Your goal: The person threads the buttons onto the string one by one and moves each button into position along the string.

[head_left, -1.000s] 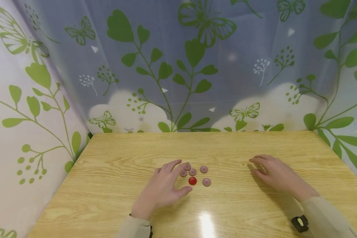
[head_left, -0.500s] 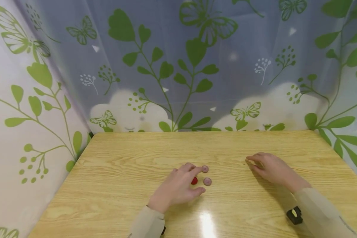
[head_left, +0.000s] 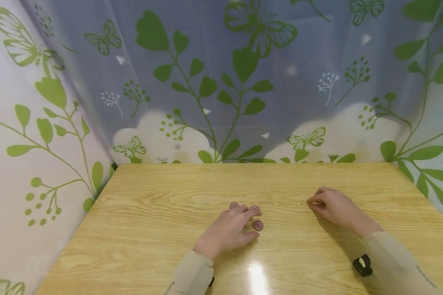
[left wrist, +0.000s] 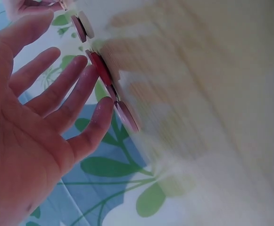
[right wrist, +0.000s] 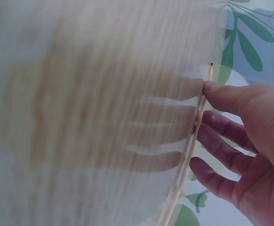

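Note:
Several round pink buttons and one red button lie clustered mid-table. My left hand lies flat over the cluster with its fingers straight, hiding the red one in the head view. One pink button shows just right of the fingers, two more at the fingertips. In the left wrist view the fingers reach the buttons' edges. My right hand rests on the table to the right. Its thumb and fingertips touch a thin wooden stick that lies flat on the table.
The wooden table is enclosed at the back and both sides by a curtain with green leaf and butterfly print. A light glare spot sits near the front edge. Both sleeves are beige.
My left hand has slid right and forward over the button cluster, covering the red button and some pink ones. The right hand has stayed at the stick, shifting only slightly.

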`<state>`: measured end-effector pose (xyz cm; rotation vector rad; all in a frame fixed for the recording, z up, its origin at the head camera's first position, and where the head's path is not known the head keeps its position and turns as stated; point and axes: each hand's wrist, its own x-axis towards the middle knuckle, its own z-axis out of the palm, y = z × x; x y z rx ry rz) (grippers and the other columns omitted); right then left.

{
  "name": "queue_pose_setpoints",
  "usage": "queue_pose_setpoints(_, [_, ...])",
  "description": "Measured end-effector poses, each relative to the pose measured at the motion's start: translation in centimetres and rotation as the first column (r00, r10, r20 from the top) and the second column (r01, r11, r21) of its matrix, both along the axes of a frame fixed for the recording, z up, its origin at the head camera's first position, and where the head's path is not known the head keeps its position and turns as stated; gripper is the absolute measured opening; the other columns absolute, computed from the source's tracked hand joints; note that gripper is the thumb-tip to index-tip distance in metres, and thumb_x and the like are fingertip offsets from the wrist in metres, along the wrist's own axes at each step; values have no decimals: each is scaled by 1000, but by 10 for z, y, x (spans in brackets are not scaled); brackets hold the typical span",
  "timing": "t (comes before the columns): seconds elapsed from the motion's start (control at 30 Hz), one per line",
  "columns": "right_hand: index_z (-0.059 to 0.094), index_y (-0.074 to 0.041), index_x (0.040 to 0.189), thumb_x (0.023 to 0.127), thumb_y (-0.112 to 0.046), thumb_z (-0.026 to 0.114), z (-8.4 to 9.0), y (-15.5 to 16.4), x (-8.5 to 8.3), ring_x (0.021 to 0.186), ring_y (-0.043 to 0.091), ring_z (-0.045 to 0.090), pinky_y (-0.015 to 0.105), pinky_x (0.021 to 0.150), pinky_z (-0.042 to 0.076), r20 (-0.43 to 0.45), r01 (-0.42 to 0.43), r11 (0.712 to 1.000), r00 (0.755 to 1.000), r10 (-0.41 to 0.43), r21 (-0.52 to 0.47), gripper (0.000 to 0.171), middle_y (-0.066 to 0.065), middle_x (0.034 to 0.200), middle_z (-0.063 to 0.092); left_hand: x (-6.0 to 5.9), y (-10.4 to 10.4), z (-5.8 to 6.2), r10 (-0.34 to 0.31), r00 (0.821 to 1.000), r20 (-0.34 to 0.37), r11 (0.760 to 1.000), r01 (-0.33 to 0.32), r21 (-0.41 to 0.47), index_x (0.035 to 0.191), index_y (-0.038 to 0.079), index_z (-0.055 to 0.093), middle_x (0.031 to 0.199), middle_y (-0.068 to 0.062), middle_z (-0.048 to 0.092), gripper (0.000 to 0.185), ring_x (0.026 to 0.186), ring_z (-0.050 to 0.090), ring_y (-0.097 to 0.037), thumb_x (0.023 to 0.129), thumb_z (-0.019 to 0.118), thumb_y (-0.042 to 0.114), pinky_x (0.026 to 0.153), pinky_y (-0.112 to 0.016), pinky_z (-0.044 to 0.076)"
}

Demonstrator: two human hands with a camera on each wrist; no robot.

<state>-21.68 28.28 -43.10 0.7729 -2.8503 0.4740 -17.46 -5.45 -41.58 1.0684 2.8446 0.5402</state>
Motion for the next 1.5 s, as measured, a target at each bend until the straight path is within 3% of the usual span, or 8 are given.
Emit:
queue_pose_setpoints(0.2, [81, -11, 93, 86, -7, 79, 1, 0, 0, 68, 7, 60, 25, 59, 50, 5, 7, 1000, 1000, -7, -13, 8, -3, 83, 68, -2, 8, 0, 23, 1000, 1, 999, -23, -26, 127, 21, 64, 126, 1, 70, 30, 100, 55, -18, 98, 65, 27, 80, -33, 52])
queue_pose_setpoints(0.47, [79, -11, 87, 85, -8, 81, 0, 0, 1, 67, 5, 57, 26, 59, 49, -3, -2, 1000, 1000, 2, -30, 4, -3, 82, 67, -3, 15, -1, 59, 998, -28, 993, -61, -102, 127, 22, 67, 122, 1, 69, 32, 102, 58, -18, 95, 68, 27, 85, -38, 55])
queue_pose_setpoints(0.73, [75, -14, 85, 89, -8, 73, 0, -2, 1, 69, 2, 52, 25, 61, 48, 60, 22, 1000, 998, -21, -18, 8, -4, 82, 63, -4, 18, -2, 84, 995, -54, 990, -89, -107, 104, 24, 69, 103, 5, 63, 12, 92, 51, -15, 93, 70, 21, 77, -34, 50])
queue_pose_setpoints(1.1, [70, -16, 84, 86, -4, 74, 1, 2, 12, 69, -5, 51, 22, 62, 48, 104, 32, 989, 994, -17, -144, 13, -11, 77, 67, -1, 22, -1, 108, 990, -93, 988, -118, -104, 102, 21, 70, 103, 4, 67, 9, 85, 50, -13, 97, 64, 19, 72, -30, 46])
queue_pose_setpoints(1.5, [76, -8, 92, 85, -3, 79, 2, 1, 18, 70, -3, 58, 23, 62, 51, 106, 36, 989, 994, -21, -144, 10, -6, 81, 73, 4, 25, 3, 137, 987, -80, 984, -145, -106, 102, 21, 71, 105, 1, 68, 7, 85, 50, -16, 99, 65, 21, 68, -33, 48])
